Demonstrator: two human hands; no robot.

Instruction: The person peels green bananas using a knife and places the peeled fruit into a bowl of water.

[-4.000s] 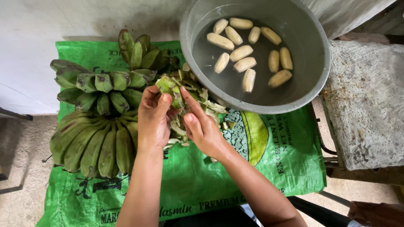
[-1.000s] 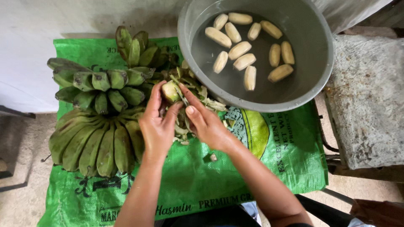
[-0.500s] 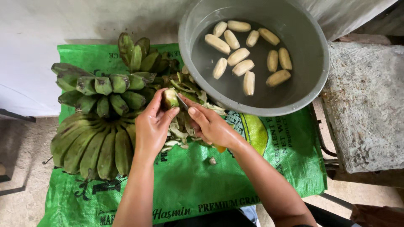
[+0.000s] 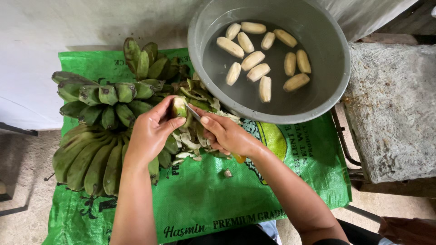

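The banana [image 4: 179, 107] in my left hand [image 4: 152, 131] has a dull, waxy green skin, pale and moist where the peel is cut away. My right hand [image 4: 227, 134] holds a knife [image 4: 193, 111] with a thin, bright metal blade and an orange plastic handle end. At nine o'clock from my hands, the green bunches [image 4: 97, 131] look matt and leathery, with dark scuffs. Under everything lies a woven plastic sack [image 4: 204, 199], green with a faint sheen. At one o'clock sits a smooth grey basin [image 4: 338, 81], probably plastic, with glossy water and pale, smooth peeled bananas [image 4: 259, 56]. At three o'clock is a rough, pitted concrete slab [image 4: 395, 113].
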